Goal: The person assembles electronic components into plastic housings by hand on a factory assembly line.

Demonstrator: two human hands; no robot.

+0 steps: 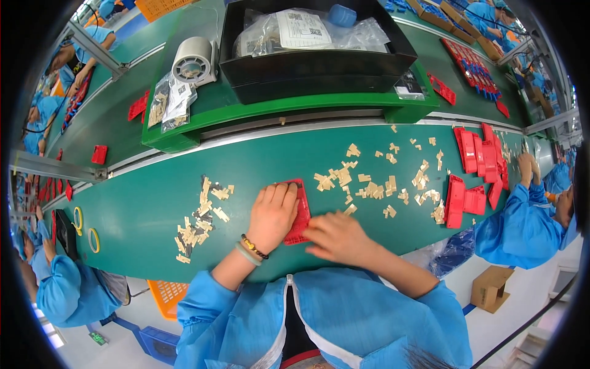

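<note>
A red plastic housing [301,216], an open shell with raised edges, lies on the green work surface in front of me. My left hand [274,212] is closed over its left side, fingers curled across the far end. At the shell's near right edge is my right hand [337,238], its fingers smeared by motion; whether they hold a small part cannot be made out. To the left lies a pile of small brass-coloured metal pieces [195,231] mixed with dark ones. More brass-coloured pieces [372,189] are scattered to the right.
Red housings [472,200] are stacked at the right, near a co-worker's blue sleeve [519,227]. A green raised shelf [246,117] beyond carries a black bin [319,77] of bagged parts and a small white fan [194,60]. Two yellow tape rolls [93,240] lie far left.
</note>
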